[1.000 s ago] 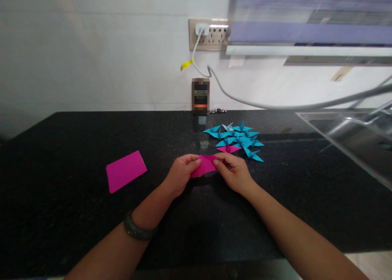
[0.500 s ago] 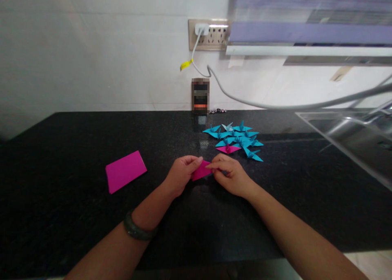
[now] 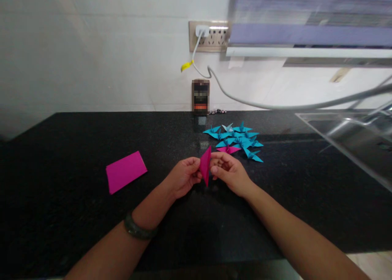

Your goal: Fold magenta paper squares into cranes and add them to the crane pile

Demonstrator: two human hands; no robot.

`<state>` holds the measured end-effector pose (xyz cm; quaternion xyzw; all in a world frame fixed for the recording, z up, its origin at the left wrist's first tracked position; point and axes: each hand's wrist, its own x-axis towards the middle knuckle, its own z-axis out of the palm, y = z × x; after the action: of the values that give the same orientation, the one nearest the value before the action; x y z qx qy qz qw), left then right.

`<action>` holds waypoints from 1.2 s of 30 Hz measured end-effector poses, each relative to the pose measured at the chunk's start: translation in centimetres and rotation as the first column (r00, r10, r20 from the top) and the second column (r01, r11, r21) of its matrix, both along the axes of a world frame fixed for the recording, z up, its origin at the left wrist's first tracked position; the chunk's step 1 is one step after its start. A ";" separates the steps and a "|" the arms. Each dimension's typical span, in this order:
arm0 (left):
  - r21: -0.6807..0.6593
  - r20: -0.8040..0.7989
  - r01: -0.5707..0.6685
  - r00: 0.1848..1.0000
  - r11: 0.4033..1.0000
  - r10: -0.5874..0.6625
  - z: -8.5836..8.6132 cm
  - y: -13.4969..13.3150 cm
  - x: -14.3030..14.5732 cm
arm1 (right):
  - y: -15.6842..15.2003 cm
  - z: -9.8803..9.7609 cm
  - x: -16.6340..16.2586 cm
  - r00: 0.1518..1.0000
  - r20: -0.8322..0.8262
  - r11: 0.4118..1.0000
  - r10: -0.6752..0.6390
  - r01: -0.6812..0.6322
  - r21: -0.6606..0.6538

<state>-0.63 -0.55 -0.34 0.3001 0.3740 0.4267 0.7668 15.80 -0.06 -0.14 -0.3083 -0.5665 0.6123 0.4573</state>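
Observation:
Between the thumb and fingers of my left hand [image 3: 186, 176], I hold a folded piece of magenta paper [image 3: 206, 165]. It is turned steeply on edge, so it shows as a narrow pointed shape. My right hand [image 3: 230, 170] is just to the right of the paper, fingers loosely curled and apart; whether a fingertip touches the paper's edge I cannot tell. Beyond my right hand lies a magenta paper crane [image 3: 228, 149], in front of a cluster of blue paper cranes [image 3: 241, 141] with a pale one [image 3: 228, 127] at the back.
A stack of magenta paper [image 3: 126, 172] rests left on the black countertop [image 3: 76, 149]. Against the wall leans a blurred phone-like device [image 3: 201, 96], with a string of beads [image 3: 218, 111] beside it. A grey cable [image 3: 263, 106] runs rightward. The metal sink [image 3: 364, 137] lies to the right.
The folded paper has been turned from lying nearly flat to standing on edge. My right fingers have come away from their pinch on its right corner, while my left hand keeps hold.

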 end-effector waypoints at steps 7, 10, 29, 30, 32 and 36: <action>-0.026 0.048 0.126 0.991 0.992 -0.125 0.5 -0.3 0.3 | -0.4 0.2 -0.1 0.999 -0.018 0.999 0.030 -0.030 -0.016; -0.027 0.063 0.131 0.990 0.991 -0.129 0.5 -0.3 0.4 | -0.4 0.3 0.0 0.999 -0.015 0.999 0.032 -0.032 -0.029; 0.001 -0.026 0.055 0.998 0.999 -0.055 0.0 -0.1 0.2 | 0.1 -0.2 0.3 0.983 0.169 0.994 -0.073 0.058 0.092; 0.021 -0.060 0.046 0.997 0.999 -0.044 0.0 -0.1 0.3 | 0.2 -0.4 0.4 0.974 0.199 0.988 -0.109 0.085 0.126; 0.064 -0.136 0.065 0.989 0.996 -0.055 0.0 -0.3 0.4 | 0.4 -0.8 0.5 0.952 0.264 0.981 -0.157 0.119 0.155; 0.102 -0.236 0.151 0.964 0.983 -0.123 0.1 -0.5 0.6 | 0.6 -0.9 0.8 0.923 0.346 0.971 -0.165 0.090 0.221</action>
<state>-0.06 -1.08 -0.27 0.4173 0.4119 0.3567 0.7273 16.64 0.50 -1.08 -0.4045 -0.6785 0.4533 0.4129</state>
